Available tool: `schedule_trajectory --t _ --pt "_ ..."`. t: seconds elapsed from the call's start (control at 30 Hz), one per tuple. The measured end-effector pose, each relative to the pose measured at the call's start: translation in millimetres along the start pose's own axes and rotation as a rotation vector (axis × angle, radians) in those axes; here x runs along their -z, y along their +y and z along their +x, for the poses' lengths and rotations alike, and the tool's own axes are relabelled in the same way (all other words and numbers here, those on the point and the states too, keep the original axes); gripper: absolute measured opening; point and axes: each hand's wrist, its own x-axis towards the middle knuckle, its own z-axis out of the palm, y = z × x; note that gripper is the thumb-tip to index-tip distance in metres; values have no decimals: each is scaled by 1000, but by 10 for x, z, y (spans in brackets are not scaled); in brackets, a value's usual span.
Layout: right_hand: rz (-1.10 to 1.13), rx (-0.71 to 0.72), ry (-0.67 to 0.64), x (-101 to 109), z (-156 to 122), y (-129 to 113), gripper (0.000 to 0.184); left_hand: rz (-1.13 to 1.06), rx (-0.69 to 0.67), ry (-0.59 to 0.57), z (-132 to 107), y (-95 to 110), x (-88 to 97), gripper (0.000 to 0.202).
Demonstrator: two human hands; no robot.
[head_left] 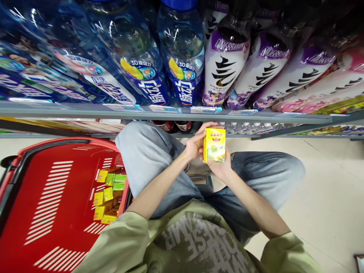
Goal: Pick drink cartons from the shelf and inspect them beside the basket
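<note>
A small yellow carton [215, 146] with red print and a green-and-white picture is held upright between my hands, its front facing me. My left hand [195, 146] grips its left side, with the thumb and a finger reaching toward the top edge. From below and the right, my right hand [223, 168] supports the carton's lower end; most of its fingers are hidden behind it. To my left stands a red shopping basket [25, 197]. Inside lie several yellow cartons [99, 198] and green packs [119, 182].
A shelf edge [170, 113] with price tags runs across in front of me, above my hands. On it stand several blue-labelled bottles [182, 76] and white-and-purple bottles [224, 72]. Small clear bottles [246, 127] show on the lower shelf. Pale floor tiles [324, 182] lie to the right.
</note>
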Motion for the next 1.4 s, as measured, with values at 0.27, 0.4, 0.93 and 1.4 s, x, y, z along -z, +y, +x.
schedule_trajectory --t 0.27,0.4,0.93,1.4 --pt "-48 69 334 99 203 29 26 114 -99 -104 -3 -81 -48 61" --pt "-15 87 462 118 222 50 23 442 -157 45 6 -242 -66 52" --pt "-166 64 211 -9 58 176 28 490 -12 334 103 -307 112 73" --pt "-178 38 267 33 56 122 32 492 57 342 99 -316 88 72"
